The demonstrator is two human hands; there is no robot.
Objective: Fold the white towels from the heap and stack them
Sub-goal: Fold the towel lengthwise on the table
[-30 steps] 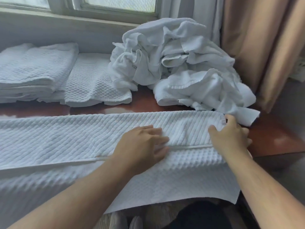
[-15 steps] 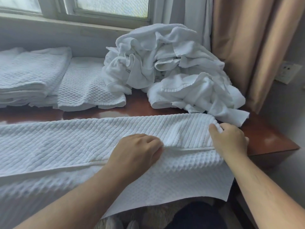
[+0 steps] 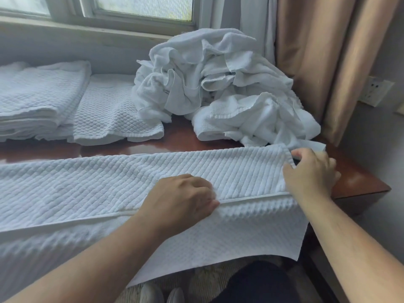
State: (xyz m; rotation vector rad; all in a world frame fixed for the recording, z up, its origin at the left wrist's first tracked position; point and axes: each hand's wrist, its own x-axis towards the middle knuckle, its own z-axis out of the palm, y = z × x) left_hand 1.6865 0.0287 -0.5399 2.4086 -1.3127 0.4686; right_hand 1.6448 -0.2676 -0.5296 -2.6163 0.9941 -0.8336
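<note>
Towel [image 3: 87,184]: spread lengthwise along the front of the table [image 3: 360,184], with its near part hanging over the edge.
Left hand [image 3: 181,200]: fingers curled down on the hem mid-towel. I cannot tell whether they pinch it or only press.
Right hand [image 3: 310,171]: thumb and fingers pinch the top layer's right end corner.
Heap [image 3: 218,88]: unfolded, just behind the right hand, one tail touching the towel's end.
Stack [image 3: 37,99]: back left, well apart.
Risk, slide: the overhang's weight may drag the towel off if the left hand lifts.
Risk, skew: pulling one corner alone may set the layers crooked.
Risk, snag: the right hand may catch the heap's tail and drag it into the fold.
</note>
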